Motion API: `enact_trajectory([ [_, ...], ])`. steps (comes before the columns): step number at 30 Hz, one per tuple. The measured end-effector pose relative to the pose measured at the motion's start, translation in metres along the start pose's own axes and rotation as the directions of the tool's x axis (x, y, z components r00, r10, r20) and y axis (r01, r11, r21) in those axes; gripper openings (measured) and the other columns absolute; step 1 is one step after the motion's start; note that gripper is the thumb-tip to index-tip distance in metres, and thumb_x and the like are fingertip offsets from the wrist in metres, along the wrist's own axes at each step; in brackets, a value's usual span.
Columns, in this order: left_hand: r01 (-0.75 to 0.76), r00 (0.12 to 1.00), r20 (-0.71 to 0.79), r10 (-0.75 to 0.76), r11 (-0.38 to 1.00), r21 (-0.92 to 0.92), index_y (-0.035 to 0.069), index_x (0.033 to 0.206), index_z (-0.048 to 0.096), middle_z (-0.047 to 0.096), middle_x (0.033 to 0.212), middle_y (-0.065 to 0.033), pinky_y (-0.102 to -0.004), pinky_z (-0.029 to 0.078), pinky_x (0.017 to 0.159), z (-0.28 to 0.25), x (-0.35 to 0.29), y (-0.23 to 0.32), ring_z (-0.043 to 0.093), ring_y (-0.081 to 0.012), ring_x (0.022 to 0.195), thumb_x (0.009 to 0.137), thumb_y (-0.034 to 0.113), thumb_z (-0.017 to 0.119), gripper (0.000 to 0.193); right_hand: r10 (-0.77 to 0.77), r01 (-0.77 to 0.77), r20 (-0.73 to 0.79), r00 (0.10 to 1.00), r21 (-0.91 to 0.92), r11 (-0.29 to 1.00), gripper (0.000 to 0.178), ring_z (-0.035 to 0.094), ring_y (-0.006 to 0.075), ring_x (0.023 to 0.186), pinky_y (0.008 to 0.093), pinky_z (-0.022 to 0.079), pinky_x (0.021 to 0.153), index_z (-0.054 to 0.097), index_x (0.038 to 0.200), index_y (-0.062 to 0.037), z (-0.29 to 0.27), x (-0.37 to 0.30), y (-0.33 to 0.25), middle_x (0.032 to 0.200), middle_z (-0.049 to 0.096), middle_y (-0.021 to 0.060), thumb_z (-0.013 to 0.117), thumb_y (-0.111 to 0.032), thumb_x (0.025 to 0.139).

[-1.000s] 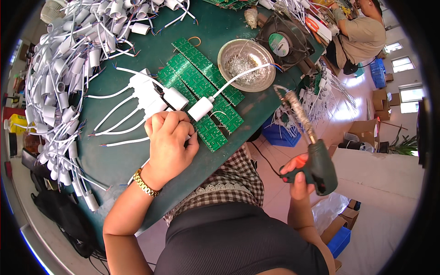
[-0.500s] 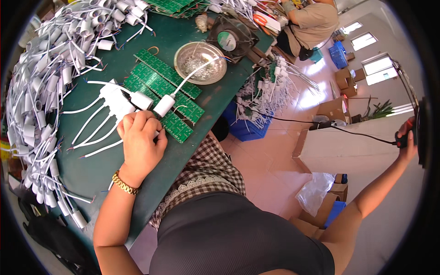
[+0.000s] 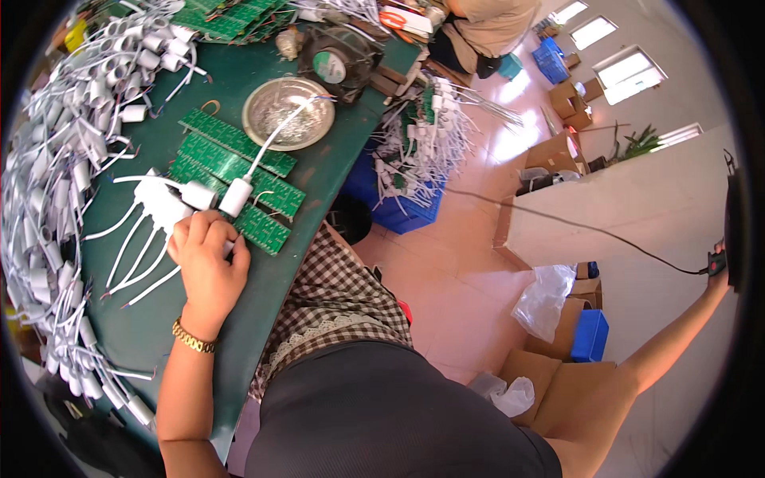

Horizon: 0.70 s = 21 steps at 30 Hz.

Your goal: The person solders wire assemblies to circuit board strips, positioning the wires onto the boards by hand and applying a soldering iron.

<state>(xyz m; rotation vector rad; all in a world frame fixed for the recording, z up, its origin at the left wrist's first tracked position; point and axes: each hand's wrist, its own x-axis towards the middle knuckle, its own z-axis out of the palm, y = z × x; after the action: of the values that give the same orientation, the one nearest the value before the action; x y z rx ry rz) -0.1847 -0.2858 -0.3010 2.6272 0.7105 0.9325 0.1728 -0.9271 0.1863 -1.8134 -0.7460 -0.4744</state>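
Observation:
My left hand (image 3: 209, 259), a gold bracelet on its wrist, is closed over the table with its fingers curled. A bit of a white cylinder shows between thumb and fingers; the rest is hidden. Beside the fingertips lies a cluster of white cylinders with cables (image 3: 159, 203). Another white cylinder (image 3: 236, 197), its cable reaching to a round metal bowl (image 3: 253, 119), rests on green circuit board strips (image 3: 264, 229). Far to the right, my raised right hand (image 3: 719, 275) is closed on a black corded object (image 3: 715, 263) with a red spot, partly lost in the dark rim.
A big heap of white cabled cylinders (image 3: 60, 183) lines the table's left side. A black fan (image 3: 333, 64) and stacked green boards (image 3: 227, 17) stand at the back. A blue crate (image 3: 410, 217) holds more cabled parts. Another person (image 3: 494, 24) sits beyond, and cardboard boxes (image 3: 530, 374) lie on the floor.
The view has shifted, so the table and its things sit farther left. My right hand with the corded object is now closer to the dark rim. My left hand stays by the white cylinders.

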Motion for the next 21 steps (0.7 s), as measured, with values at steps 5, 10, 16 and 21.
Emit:
enact_trajectory([
  [5,-0.032,0.999,0.017,0.033,0.999,-0.040,0.010,0.080,0.058,0.056,0.097,-0.0046,-0.0430,0.034,0.084,-0.007,0.005,0.003,0.049,-0.0293,0.095,0.070,0.009,0.068,0.015,0.021,-0.029,0.022,1.000,0.532,0.846,0.032,0.042,0.0153,0.075,0.0287,0.036,0.070,0.056,0.117,0.0031,0.193,-0.086,0.144,0.084,0.049,0.0069,0.050,-0.021,0.097],
  [10,-0.025,0.998,0.053,0.022,0.998,0.065,0.005,0.098,0.058,0.054,0.109,-0.0098,-0.0451,0.039,0.085,-0.067,-0.004,-0.013,0.051,-0.0301,0.100,0.073,0.015,0.070,0.030,0.079,-0.205,0.200,0.977,0.751,0.627,0.038,0.046,0.0143,0.065,0.0277,0.038,0.065,0.046,0.126,-0.0038,0.435,-0.219,0.182,0.079,0.048,0.0056,0.046,-0.029,0.098],
  [16,0.527,0.668,-0.121,-0.734,0.352,0.774,0.005,0.093,0.057,0.058,0.090,-0.0096,-0.0471,0.046,0.067,-0.148,-0.044,-0.087,0.060,-0.0299,0.089,0.081,0.022,0.067,0.024,0.249,-0.269,0.159,0.955,0.817,0.510,0.034,0.046,0.0138,0.062,0.0253,0.039,0.059,0.044,0.122,-0.0035,0.550,-0.295,0.144,0.078,0.048,0.0067,0.046,-0.027,0.098],
  [21,0.488,0.765,-0.202,-0.611,0.345,0.802,0.008,0.103,0.058,0.052,0.108,-0.0100,-0.0456,0.046,0.075,-0.141,-0.068,-0.123,0.055,-0.0300,0.098,0.076,0.014,0.071,0.030,0.328,-0.354,0.219,0.919,0.827,0.438,0.033,0.044,0.0125,0.062,0.0241,0.038,0.057,0.043,0.121,-0.0035,0.568,-0.296,0.126,0.077,0.046,0.0062,0.044,-0.026,0.097],
])
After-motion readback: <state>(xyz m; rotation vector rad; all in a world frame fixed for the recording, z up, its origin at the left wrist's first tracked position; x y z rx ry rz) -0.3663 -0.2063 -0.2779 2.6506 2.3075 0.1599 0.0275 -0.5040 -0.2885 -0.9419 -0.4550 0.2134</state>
